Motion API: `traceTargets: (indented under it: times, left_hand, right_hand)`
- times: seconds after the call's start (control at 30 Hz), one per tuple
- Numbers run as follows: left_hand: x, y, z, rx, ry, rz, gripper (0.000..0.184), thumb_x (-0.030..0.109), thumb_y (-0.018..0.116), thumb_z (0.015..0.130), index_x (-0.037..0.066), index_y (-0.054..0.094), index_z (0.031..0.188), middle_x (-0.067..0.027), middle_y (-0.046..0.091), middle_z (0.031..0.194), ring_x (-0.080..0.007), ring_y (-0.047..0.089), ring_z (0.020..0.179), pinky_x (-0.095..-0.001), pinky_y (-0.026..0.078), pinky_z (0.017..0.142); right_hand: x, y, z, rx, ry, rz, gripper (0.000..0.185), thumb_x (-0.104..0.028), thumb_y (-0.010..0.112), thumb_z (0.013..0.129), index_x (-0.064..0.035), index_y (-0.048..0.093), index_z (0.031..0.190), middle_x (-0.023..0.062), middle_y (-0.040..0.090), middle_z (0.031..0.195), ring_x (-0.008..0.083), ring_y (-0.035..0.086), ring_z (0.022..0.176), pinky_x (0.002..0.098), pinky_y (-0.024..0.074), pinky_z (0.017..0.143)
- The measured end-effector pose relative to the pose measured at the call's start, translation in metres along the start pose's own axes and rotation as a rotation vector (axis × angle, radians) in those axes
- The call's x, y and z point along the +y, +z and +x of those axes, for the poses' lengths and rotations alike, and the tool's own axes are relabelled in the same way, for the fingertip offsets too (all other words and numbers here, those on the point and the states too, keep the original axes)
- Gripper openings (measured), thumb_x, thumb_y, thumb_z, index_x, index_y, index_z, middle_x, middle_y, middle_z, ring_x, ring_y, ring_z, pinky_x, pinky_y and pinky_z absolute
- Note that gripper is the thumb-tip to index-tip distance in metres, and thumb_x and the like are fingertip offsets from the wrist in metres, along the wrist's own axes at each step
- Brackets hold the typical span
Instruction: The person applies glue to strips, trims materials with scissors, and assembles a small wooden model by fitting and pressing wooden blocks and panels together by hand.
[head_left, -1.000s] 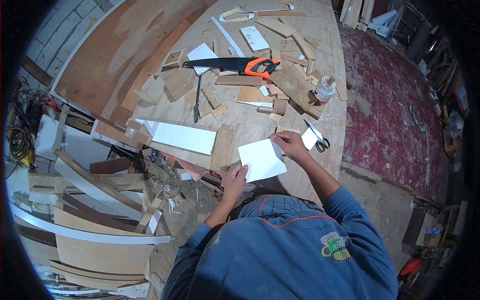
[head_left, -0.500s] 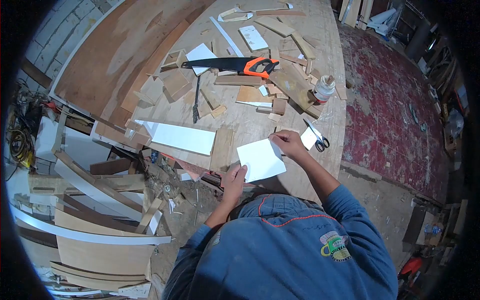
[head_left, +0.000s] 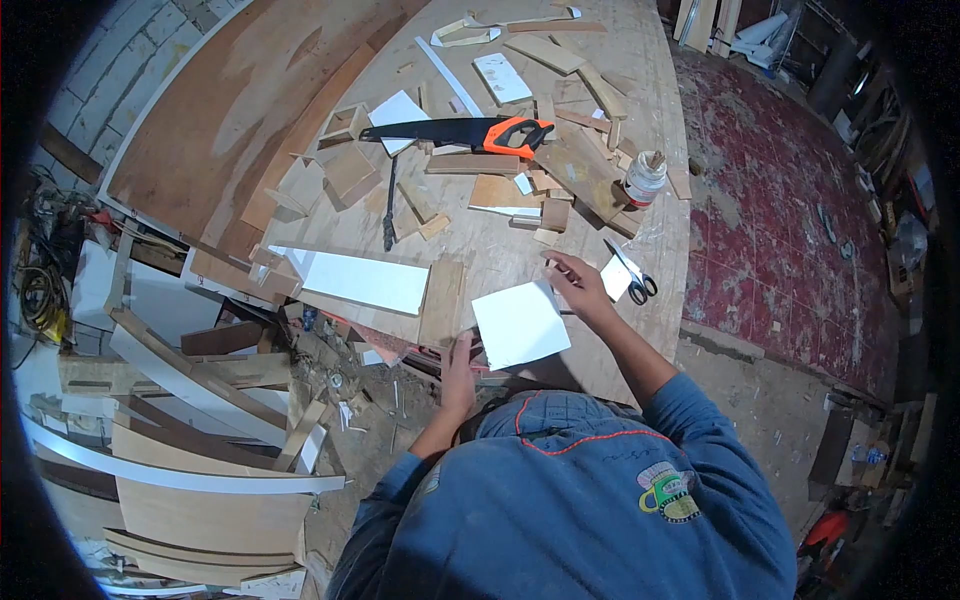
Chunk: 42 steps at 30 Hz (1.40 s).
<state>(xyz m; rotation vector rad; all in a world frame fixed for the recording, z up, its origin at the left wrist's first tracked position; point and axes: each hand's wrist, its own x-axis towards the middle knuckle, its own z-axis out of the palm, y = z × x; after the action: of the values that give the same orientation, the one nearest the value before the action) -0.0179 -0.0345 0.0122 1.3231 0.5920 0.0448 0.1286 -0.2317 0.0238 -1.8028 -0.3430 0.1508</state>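
A white square sheet lies on the wooden worktable near its front edge. My left hand is just left of the sheet at the table edge, with fingers stretched out and nothing held. At the sheet's upper right corner, my right hand hovers with its fingers apart, holding nothing. Black-handled scissors rest to the right of that hand, with a small white piece by their blades. A long white board and a short bare wood piece lie to the left of the sheet.
A handsaw with an orange and black handle lies across wood offcuts farther back. On the right stands a jar with sticks in it. Curved white-edged strips are stacked at lower left. Red flooring extends beyond the table.
Both hands have let go of the white square sheet. It now lies on the table. My left hand has shifted slightly left, and my right fingers have opened and lifted away.
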Motion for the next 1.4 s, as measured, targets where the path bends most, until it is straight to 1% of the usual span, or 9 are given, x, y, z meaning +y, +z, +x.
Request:
traceTargets:
  times: [0.1,0.2,0.4,0.67,0.77,1.1,1.17,1.33,1.4]
  left_hand:
    - [-0.023,-0.016,0.016,0.096,0.159,-0.060,0.035,0.027,0.049,0.095,-0.001,0.058,0.112,-0.0069,0.061,0.091,-0.0130,0.057,0.077,-0.0249,0.047,0.068]
    - [-0.015,-0.017,0.020,0.052,0.223,0.321,0.037,0.027,0.053,0.093,-0.001,0.057,0.117,-0.0073,0.064,0.096,-0.0144,0.059,0.078,-0.0265,0.046,0.071]
    - [-0.015,-0.007,0.025,0.056,-0.136,0.429,0.033,0.025,0.056,0.091,0.001,0.062,0.112,-0.0048,0.066,0.095,-0.0138,0.060,0.079,-0.0271,0.046,0.070]
    - [-0.034,-0.017,0.038,-0.046,-0.182,0.044,0.031,0.022,0.057,0.089,-0.002,0.064,0.108,-0.0077,0.067,0.096,-0.0129,0.060,0.081,-0.0267,0.046,0.070]
    - [0.003,0.000,0.019,-0.040,-0.173,0.302,0.032,0.021,0.056,0.089,-0.003,0.063,0.109,-0.0086,0.067,0.096,-0.0131,0.060,0.081,-0.0262,0.046,0.070]
    - [0.022,-0.004,0.029,-0.124,-0.066,0.204,0.030,0.017,0.054,0.090,-0.002,0.059,0.113,-0.0084,0.064,0.100,-0.0174,0.062,0.085,-0.0293,0.049,0.074]
    - [0.026,0.001,0.036,-0.097,-0.016,-0.236,0.027,0.015,0.052,0.092,-0.001,0.058,0.113,-0.0094,0.063,0.106,-0.0196,0.062,0.090,-0.0301,0.050,0.078]
    - [0.061,0.003,0.089,-0.246,-0.013,-0.534,0.024,0.012,0.051,0.092,-0.001,0.059,0.111,-0.0115,0.062,0.103,-0.0228,0.061,0.094,-0.0332,0.050,0.081]
    - [0.119,0.023,0.064,-0.173,-0.017,-0.464,0.036,0.015,0.042,0.095,-0.004,0.046,0.125,-0.0172,0.053,0.125,-0.0300,0.053,0.114,-0.0424,0.042,0.102]
  right_hand:
    - [0.038,-0.006,-0.005,0.153,0.056,0.179,0.031,-0.031,0.060,0.084,-0.0036,0.070,0.096,0.0095,0.067,0.079,0.0142,0.061,0.068,0.0288,0.0474,0.064]
    - [0.064,-0.016,-0.014,-0.087,0.328,0.013,0.033,-0.032,0.059,0.085,-0.0029,0.070,0.092,0.0055,0.065,0.074,0.0126,0.058,0.066,0.0282,0.0455,0.063]
    - [0.076,-0.003,-0.027,-0.325,0.651,0.199,0.028,-0.031,0.060,0.084,-0.0053,0.070,0.082,0.0003,0.062,0.071,0.0100,0.054,0.064,0.0248,0.0408,0.057]
    - [0.073,-0.001,-0.033,-0.377,0.569,0.302,0.023,-0.027,0.059,0.085,-0.0066,0.070,0.083,-0.0035,0.060,0.069,0.0061,0.050,0.059,0.0223,0.0366,0.054]
    - [0.077,0.000,-0.032,-0.426,0.545,0.309,0.020,-0.023,0.058,0.086,-0.0073,0.070,0.082,-0.0047,0.059,0.067,0.0049,0.047,0.056,0.0217,0.0335,0.052]
    - [0.024,-0.003,-0.011,-0.311,0.527,0.473,0.017,-0.020,0.059,0.084,-0.0054,0.068,0.085,-0.0025,0.061,0.070,0.0066,0.049,0.056,0.0226,0.0372,0.052]
    - [0.014,-0.008,0.009,-0.330,0.553,0.518,0.016,-0.019,0.056,0.085,-0.0086,0.065,0.080,-0.0029,0.057,0.068,0.0086,0.051,0.058,0.0241,0.0446,0.058]
    - [-0.055,-0.023,0.047,-0.321,0.364,0.599,0.017,-0.022,0.054,0.085,-0.0091,0.063,0.080,-0.0043,0.052,0.067,0.0065,0.046,0.057,0.0217,0.0374,0.055]
    - [-0.079,-0.027,0.058,-0.331,0.333,0.620,0.017,-0.022,0.054,0.085,-0.0091,0.063,0.081,-0.0048,0.052,0.067,0.0063,0.046,0.057,0.0215,0.0373,0.056]
